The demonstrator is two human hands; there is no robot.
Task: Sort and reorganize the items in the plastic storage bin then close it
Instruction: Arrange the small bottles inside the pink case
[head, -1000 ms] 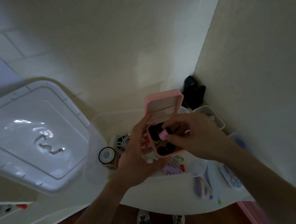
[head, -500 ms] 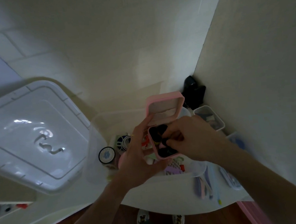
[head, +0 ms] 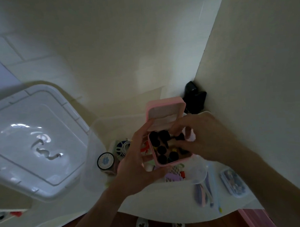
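Left hand (head: 136, 165) cradles a small pink case (head: 166, 135) from below and from its left side, fingers curled round the base, thumb up along the left wall. Case lid stands open, hinged at the far edge, tilted back toward the wall corner. Tray inside packed with small dark round pieces (head: 161, 150).

Right hand (head: 198, 138) comes in from the right, fingertips bent down into the tray's far-right part — they look pinched on something small there, but what exactly is too blurred to tell.

The case is held above the clear plastic storage bin (head: 97, 127), which sits open on the white surface (head: 168, 200); loose oddments lie in the bin below the hands. Bin lid (head: 33, 141) lies off to the left, well apart.

Key relation: the case sits directly between the two hands, its long axis running from the person toward the wall. The right hand is the working one, nearer the tray contents; the left only steadies. Judged step — sorting the small pieces in the case; closing the bin not yet begun.
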